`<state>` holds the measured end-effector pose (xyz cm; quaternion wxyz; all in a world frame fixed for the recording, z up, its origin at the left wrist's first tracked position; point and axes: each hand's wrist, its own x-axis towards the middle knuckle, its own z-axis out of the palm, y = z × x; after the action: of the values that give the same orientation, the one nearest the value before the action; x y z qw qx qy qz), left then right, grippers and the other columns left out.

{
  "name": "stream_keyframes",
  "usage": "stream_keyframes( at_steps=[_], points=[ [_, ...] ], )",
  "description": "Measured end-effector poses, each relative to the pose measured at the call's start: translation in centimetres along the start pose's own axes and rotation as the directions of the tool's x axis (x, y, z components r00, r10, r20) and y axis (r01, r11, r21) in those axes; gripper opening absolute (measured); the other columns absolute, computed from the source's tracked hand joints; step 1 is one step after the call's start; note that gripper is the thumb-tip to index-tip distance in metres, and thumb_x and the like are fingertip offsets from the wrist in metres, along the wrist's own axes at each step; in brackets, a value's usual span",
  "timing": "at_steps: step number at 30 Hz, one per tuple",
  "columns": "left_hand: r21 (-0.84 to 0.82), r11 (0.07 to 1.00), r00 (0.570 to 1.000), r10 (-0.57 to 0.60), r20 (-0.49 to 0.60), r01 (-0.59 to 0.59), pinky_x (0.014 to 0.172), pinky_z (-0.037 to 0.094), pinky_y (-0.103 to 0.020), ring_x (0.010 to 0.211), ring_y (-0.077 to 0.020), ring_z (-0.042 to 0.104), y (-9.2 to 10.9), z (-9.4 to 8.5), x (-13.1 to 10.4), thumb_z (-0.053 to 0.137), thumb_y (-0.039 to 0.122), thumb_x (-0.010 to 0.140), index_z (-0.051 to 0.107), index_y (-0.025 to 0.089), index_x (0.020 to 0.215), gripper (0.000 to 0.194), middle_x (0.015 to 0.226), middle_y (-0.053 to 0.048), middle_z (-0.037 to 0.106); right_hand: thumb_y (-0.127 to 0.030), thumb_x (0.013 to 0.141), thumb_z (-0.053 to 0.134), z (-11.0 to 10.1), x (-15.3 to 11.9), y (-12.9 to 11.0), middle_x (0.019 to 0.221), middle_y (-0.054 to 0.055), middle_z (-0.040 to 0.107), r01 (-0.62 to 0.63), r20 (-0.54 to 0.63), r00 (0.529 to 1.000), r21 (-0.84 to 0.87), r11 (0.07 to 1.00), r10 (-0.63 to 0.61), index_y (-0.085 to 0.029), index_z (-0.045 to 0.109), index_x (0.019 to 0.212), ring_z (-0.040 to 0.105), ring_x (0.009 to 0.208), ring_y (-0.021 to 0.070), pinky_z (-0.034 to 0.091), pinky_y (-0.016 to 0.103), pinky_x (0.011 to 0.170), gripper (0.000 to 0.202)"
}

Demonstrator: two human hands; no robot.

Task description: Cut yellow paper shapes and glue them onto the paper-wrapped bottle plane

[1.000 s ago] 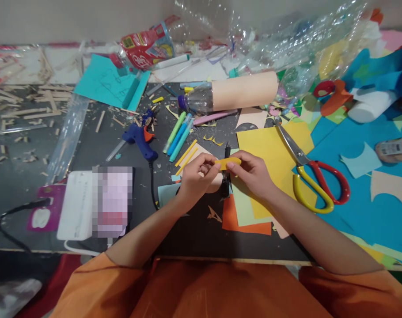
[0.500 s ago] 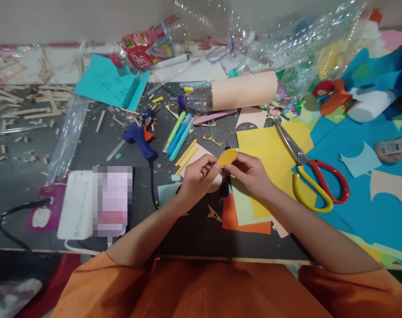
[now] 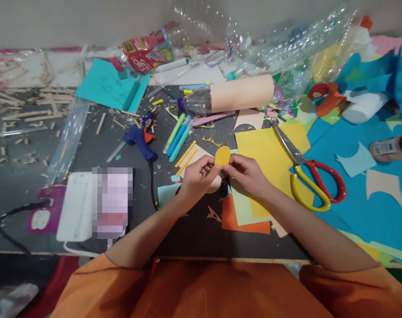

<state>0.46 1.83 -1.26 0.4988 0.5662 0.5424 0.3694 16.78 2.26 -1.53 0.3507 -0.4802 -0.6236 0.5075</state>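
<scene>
A small rounded yellow paper cutout (image 3: 222,156) is pinched at its lower edge between both hands. My left hand (image 3: 200,176) holds it from the left, thumb on top and fingers curled in. From the right, my right hand (image 3: 245,173) grips it between thumb and forefinger. Just below the fingertips lies a black object (image 3: 224,189), mostly hidden, so its kind is unclear. Yellow paper sheets (image 3: 263,145) lie beside my right hand, over an orange sheet (image 3: 244,221). Two thin yellow paper strips (image 3: 186,159) rest near my left hand.
Large scissors (image 3: 307,165) with red and yellow handles lie at right. A blue glue gun (image 3: 139,141), several markers (image 3: 178,137) and a paper-wrapped bottle (image 3: 242,92) sit beyond my hands. A phone (image 3: 111,203) and a white power bank (image 3: 74,205) are at left.
The yellow cutout has turned from lying tilted sideways to standing more upright between my fingertips. My right hand has shifted slightly left. The whole view has moved a little.
</scene>
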Motion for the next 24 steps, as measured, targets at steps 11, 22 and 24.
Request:
stream_keyframes(
  at_steps=[11, 22, 24],
  points=[
    [-0.13, 0.987, 0.992, 0.087, -0.096, -0.099, 0.059, 0.051, -0.02, 0.063, -0.0094, 0.06, -0.9, 0.2, 0.1, 0.066, 0.029, 0.074, 0.057, 0.021, 0.094, 0.024, 0.078, 0.002, 0.063, -0.049, 0.084, 0.063, 0.1, -0.1, 0.5, 0.059, -0.003, 0.044, 0.0, -0.012, 1.0, 0.043, 0.999, 0.0, -0.022, 0.045, 0.064, 0.042, 0.057, 0.0124, 0.033, 0.028, 0.057, 0.039],
    [-0.094, 0.981, 0.978, 0.156, -0.135, -0.17, 0.058, 0.051, -0.017, 0.063, -0.0077, 0.061, -0.9, 0.3, 0.1, 0.062, 0.019, 0.074, 0.064, 0.019, 0.093, 0.019, 0.076, 0.001, 0.065, -0.059, 0.087, 0.06, 0.2, 0.0, 0.4, 0.064, -0.003, 0.053, 0.022, -0.129, 0.991, 0.401, 0.916, 0.033, -0.021, 0.062, 0.077, 0.05, 0.056, 0.0103, 0.04, 0.026, 0.057, 0.04],
    [-0.059, 0.979, 0.972, 0.186, -0.145, -0.196, 0.057, 0.051, -0.016, 0.065, -0.0078, 0.062, -1.1, 0.3, 0.2, 0.062, 0.02, 0.075, 0.066, 0.02, 0.092, 0.017, 0.077, 0.001, 0.067, -0.057, 0.086, 0.063, 0.2, 0.0, 0.6, 0.062, -0.004, 0.054, 0.017, -0.13, 0.99, 0.442, 0.897, 0.046, -0.021, 0.063, 0.078, 0.05, 0.055, 0.0096, 0.04, 0.025, 0.055, 0.037]
  ],
)
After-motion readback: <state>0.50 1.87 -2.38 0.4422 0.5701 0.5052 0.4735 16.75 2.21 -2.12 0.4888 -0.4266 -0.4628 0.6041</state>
